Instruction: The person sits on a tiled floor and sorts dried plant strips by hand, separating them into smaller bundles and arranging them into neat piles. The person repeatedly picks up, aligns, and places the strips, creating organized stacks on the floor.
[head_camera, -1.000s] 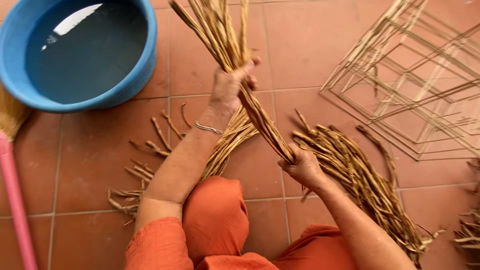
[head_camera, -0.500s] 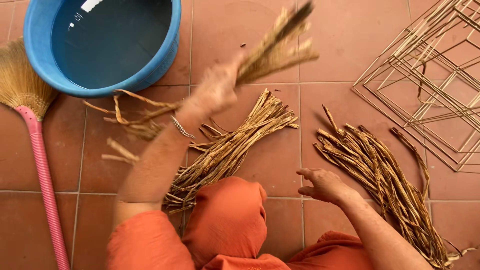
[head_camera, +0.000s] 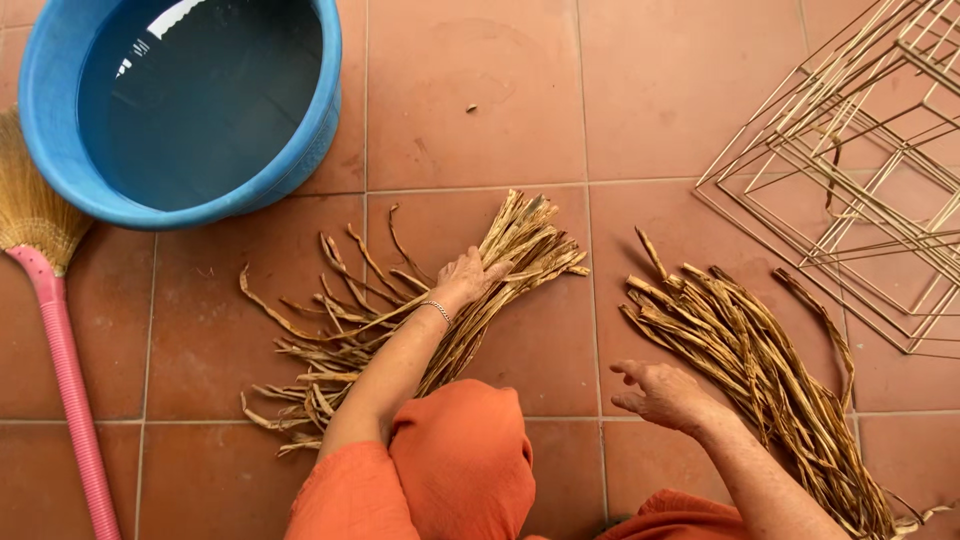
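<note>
The person's body was mostly cut off at the bottom, so I saw only two arms, orange sleeves and an orange knee. The broom ran off the left and bottom edges, and the blue tub was cut off at the top. The wire-like frame ran off the right side, so its whole shape was hard to tell.

The left hand lay on top of a bundle of dry strips on the floor. Its fingers were curled down over the bundle, pressing and gripping it. A thin bracelet sat on that wrist. The strips under the arm were hidden.

The right hand was loose and held nothing. It hung just above the tiles, fingers a little bent, right beside a second heap of strips. I could not tell if it touched the heap.

The strips were long, flat, tan and twisty, like dried leaves. The left bundle fanned out at its top end, with curly loose bits sticking out to the left. The right heap was thicker and ran down toward the bottom corner.

The tub was round, smooth plastic with dark water inside. The broom had a pink handle and straw bristles. The frame was made of thin pale sticks in squares. The floor was big reddish tiles, with a small crumb on one.
</note>
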